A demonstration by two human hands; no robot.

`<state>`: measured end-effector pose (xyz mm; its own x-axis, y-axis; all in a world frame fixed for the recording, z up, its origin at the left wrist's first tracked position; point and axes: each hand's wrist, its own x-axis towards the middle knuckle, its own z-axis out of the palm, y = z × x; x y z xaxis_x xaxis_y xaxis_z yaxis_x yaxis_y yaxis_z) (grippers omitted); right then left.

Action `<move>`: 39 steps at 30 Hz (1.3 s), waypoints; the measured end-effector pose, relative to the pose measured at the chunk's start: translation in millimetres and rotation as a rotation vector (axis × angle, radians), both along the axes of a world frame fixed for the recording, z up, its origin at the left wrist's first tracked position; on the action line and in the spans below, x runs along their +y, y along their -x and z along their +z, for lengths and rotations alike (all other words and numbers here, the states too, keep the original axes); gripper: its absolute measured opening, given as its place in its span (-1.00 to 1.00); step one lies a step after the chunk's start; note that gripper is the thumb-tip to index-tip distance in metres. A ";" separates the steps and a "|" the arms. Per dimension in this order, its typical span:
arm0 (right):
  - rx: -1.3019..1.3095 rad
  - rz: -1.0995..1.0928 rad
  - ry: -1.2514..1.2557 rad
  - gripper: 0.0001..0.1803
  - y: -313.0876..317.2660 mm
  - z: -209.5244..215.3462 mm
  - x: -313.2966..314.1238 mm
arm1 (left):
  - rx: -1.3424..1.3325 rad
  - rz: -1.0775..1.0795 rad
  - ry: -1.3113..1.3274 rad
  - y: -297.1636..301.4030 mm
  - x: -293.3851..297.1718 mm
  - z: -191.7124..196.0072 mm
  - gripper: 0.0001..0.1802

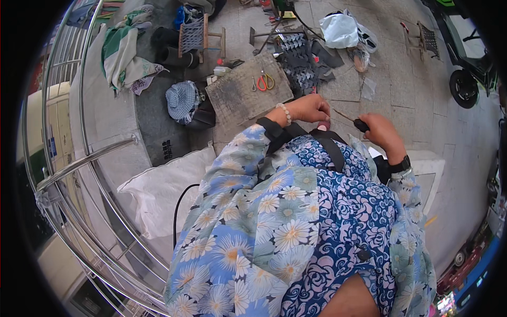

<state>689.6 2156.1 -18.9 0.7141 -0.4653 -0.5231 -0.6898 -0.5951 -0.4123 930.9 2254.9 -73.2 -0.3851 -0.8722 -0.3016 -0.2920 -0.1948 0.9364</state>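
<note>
My right hand (384, 135) is closed round the black handle of an awl-like tool (362, 125). Its thin shaft points left toward my left hand; I cannot make out the shape of its tip. My left hand (310, 109), with a beaded bracelet at the wrist, is closed in a pinch above my lap. Whatever lies between its fingers is too small to name. Just below those fingers, a small pinkish thing (323, 127) shows beside dark material. Ahead of my left hand, scissors with red and yellow handles (265, 82) lie on a worn board (232, 95).
Dark cut sheet pieces (301, 61) lie beyond the board, near a white plastic bag (338, 30). Low stools (193, 38) stand farther off. A checked cloth hat (183, 102) and a white sack (163, 185) are at left, inside metal railings (87, 164). A wheeled vehicle (465, 87) stands right.
</note>
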 end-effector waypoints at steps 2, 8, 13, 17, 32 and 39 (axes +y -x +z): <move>0.118 0.105 0.011 -0.47 -11.4 -3.5 -1.0 | -0.053 0.018 0.053 -2.8 1.5 0.3 -0.79; -0.824 -0.096 -0.346 -0.57 -12.3 7.5 -38.5 | 0.181 0.434 0.002 -24.2 -4.3 77.0 -0.81; -1.361 -0.493 -0.860 -0.51 -11.5 43.6 -69.7 | 0.515 0.551 0.013 -20.1 -9.0 131.3 -0.83; -1.865 -0.657 -1.342 -0.56 -13.2 52.8 -74.5 | 0.436 0.360 -0.253 17.3 -15.3 115.5 -0.83; -0.691 -0.217 0.050 -0.35 28.6 24.9 -19.0 | 0.078 0.133 -0.218 -30.3 -49.2 126.8 -0.88; -0.873 -0.136 0.231 -0.62 15.8 13.6 8.4 | 0.245 0.229 -0.164 -37.4 -39.7 129.6 -0.86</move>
